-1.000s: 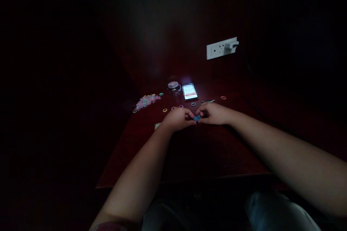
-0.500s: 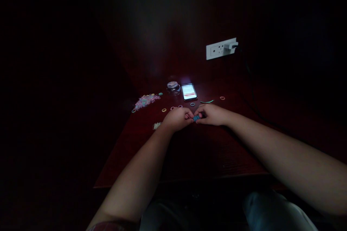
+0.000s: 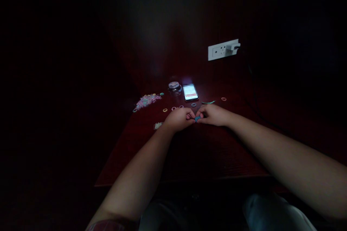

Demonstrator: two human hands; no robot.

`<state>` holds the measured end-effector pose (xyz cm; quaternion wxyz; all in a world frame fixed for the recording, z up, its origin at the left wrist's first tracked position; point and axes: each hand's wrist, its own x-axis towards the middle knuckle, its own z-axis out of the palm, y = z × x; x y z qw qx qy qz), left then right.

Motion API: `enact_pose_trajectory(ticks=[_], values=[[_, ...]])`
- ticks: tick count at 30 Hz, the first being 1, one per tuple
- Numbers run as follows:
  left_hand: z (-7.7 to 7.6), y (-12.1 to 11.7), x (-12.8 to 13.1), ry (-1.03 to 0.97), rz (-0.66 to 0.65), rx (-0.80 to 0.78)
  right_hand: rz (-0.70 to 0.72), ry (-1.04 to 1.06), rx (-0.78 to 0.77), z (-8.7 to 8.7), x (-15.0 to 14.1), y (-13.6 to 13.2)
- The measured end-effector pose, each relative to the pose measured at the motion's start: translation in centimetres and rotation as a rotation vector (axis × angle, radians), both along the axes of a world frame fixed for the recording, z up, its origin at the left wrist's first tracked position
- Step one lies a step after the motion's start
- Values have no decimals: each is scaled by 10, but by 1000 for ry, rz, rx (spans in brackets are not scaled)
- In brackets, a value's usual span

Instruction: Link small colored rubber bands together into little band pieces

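Over the middle of the dark red table, my left hand point(image 3: 179, 119) and my right hand point(image 3: 214, 114) meet fingertip to fingertip. Between them they pinch a small blue bundle that looks like woven rubber bands point(image 3: 197, 119); the fingers cover much of it. Just behind the hands lie a blue rubber band point(image 3: 193, 105) and a thin green strip point(image 3: 208, 102). Pink bands point(image 3: 174, 108) show behind my left hand, with a yellow band point(image 3: 165, 110) farther left. A pale cream cluster of bands point(image 3: 158, 126) sits beside my left wrist, partly hidden by it.
A heap of mostly pink bands point(image 3: 148, 101) lies at the table's left edge. Toward the back stand a round lidded container point(image 3: 174, 87) and a lit phone point(image 3: 191, 92). An orange band point(image 3: 223, 99) is at the right. A wall socket point(image 3: 222, 49) holds a plug with a hanging cable.
The blue bundle is now more covered, with the fingertips closer together around it. The whole view has shifted slightly; the things on the table stay in place.
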<state>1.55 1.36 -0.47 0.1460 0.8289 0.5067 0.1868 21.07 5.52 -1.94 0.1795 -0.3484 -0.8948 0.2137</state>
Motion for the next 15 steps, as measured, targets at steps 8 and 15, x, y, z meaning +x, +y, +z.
enact_pose_trajectory(ticks=[8,15], values=[[-1,1,-3,-14,-10,13,26,4,-11,3,2,-3],[0,1,-4,-25,-7,-13,-9,14,49,10,4,-6]])
